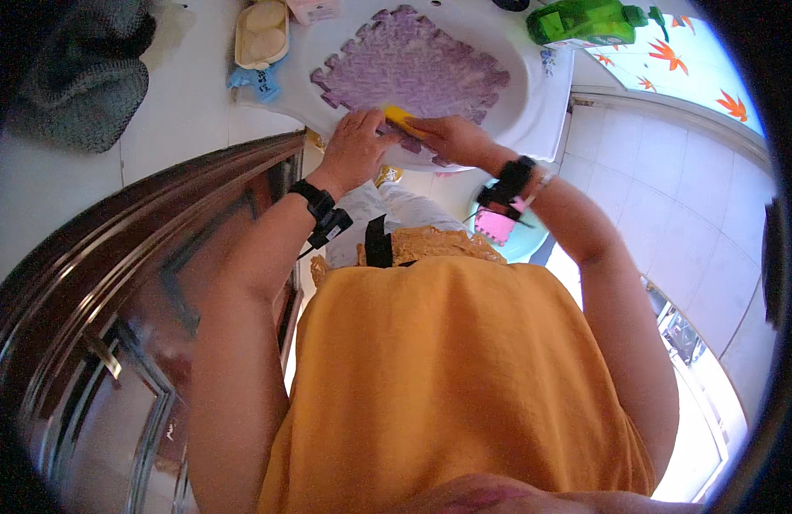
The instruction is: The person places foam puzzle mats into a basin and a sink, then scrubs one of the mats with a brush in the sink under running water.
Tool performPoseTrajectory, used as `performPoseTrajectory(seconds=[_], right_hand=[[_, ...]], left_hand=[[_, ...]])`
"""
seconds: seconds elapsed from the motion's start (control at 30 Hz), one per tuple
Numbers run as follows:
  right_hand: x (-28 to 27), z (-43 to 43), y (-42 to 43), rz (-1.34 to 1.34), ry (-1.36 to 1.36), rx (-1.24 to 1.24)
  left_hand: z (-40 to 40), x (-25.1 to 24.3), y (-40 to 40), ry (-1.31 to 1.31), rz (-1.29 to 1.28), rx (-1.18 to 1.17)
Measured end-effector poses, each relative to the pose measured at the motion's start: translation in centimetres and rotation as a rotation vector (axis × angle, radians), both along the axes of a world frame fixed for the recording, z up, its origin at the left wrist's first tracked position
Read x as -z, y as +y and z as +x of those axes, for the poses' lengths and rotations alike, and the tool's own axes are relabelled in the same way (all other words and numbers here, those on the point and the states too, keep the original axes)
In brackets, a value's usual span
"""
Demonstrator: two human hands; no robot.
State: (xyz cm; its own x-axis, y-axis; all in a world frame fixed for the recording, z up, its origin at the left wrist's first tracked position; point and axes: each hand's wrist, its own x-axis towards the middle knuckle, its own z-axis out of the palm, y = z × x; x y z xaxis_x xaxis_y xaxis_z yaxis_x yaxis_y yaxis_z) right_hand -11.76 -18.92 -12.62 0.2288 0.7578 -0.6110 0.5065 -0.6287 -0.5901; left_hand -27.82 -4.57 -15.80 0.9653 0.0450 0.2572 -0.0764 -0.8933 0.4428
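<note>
A purple foam puzzle mat tile (412, 64) with toothed edges lies tilted in the white oval washbasin (523, 83), its near part reaching the front rim. My left hand (357, 148) holds the tile near that front edge, thumb pointing right. A yellow scrubber (399, 119), slightly blurred, is gripped in my right hand (457, 138) and rests against the near part of the tile. Whether it is a brush or a sponge is unclear. The fingertips of both hands are close together. Each wrist wears a black strap with a small device.
Left of the basin are a soap dish (262, 38) with soap bars, a blue wrapper (258, 82) and a grey towel (94, 96). A green pump bottle (582, 24) lies at its right. Below stands a pale green tub (531, 241) holding a pink foam tile (494, 225). A dark wooden door (177, 257) is at left.
</note>
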Motion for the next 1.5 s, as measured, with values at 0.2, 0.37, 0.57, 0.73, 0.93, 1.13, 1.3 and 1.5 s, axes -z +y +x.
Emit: performPoseTrajectory(seconds=[0.2,0.37,0.57,0.73,0.93,1.13,1.3,1.5], right_hand=[[0.7,2.5,-3.0,0.124,-0.156,-0.332],[1.7,-0.9,3.3,0.145,0.041,-0.073],[1.6,1.1,-1.7,0.146,0.033,-0.213],[3.1,-1.3,4.1,0.267,0.16,-0.021],[0.9,0.3,-1.0,0.121,0.356,0.027],[2.0,0.1,2.5,0.18,0.09,-0.194],[1.6,3.0,-1.3,0.115,0.157,-0.21],[0.8,3.5,-4.7,0.026,0.086,-0.144]], left_hand=[[-0.7,3.4,0.4,-0.039,-0.166,0.015],[0.4,3.0,0.8,-0.062,-0.207,-0.042],[0.4,3.7,0.6,-0.025,-0.245,-0.175],[1.0,2.6,0.2,0.038,-0.195,-0.242],[1.2,2.1,0.3,0.123,-0.219,-0.283],[2.6,2.5,0.6,0.163,-0.214,-0.332],[2.9,2.1,1.5,0.276,-0.09,-0.204],[3.2,3.8,0.9,0.366,-0.201,-0.046]])
